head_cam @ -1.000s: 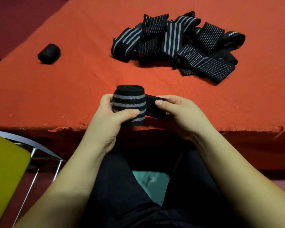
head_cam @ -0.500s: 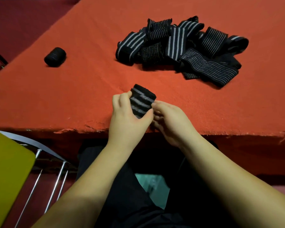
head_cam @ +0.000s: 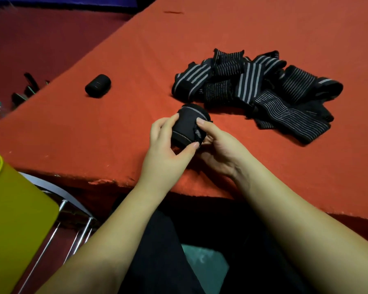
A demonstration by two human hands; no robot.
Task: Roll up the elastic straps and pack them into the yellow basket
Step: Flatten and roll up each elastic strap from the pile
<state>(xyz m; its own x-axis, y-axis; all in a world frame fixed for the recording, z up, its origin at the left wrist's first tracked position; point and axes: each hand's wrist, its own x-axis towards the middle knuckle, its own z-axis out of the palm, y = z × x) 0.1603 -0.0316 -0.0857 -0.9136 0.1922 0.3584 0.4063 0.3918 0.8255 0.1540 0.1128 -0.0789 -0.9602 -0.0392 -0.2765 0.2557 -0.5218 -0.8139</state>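
Observation:
Both hands hold a rolled black elastic strap [head_cam: 187,126] just above the red table near its front edge. My left hand [head_cam: 166,149] grips the roll from the left, thumb under its lower end. My right hand [head_cam: 219,149] cups it from the right, with the index finger pressed on its side. A pile of several unrolled black straps with grey stripes [head_cam: 259,90] lies behind on the table. One finished black roll [head_cam: 98,85] lies alone at the left. The yellow basket [head_cam: 15,219] sits at the lower left, below table height; its inside is hidden.
The red felt-covered table [head_cam: 94,132] ends in a frayed front edge close to my arms. A metal-framed chair [head_cam: 72,211] carries the basket. Dark objects [head_cam: 28,88] lie on the floor at the far left. My lap is below the table edge.
The loose tail that my right hand held out a second ago is now wrapped onto the roll. The roll has turned so its plain black end piece faces up, and the hands moved forward over the table.

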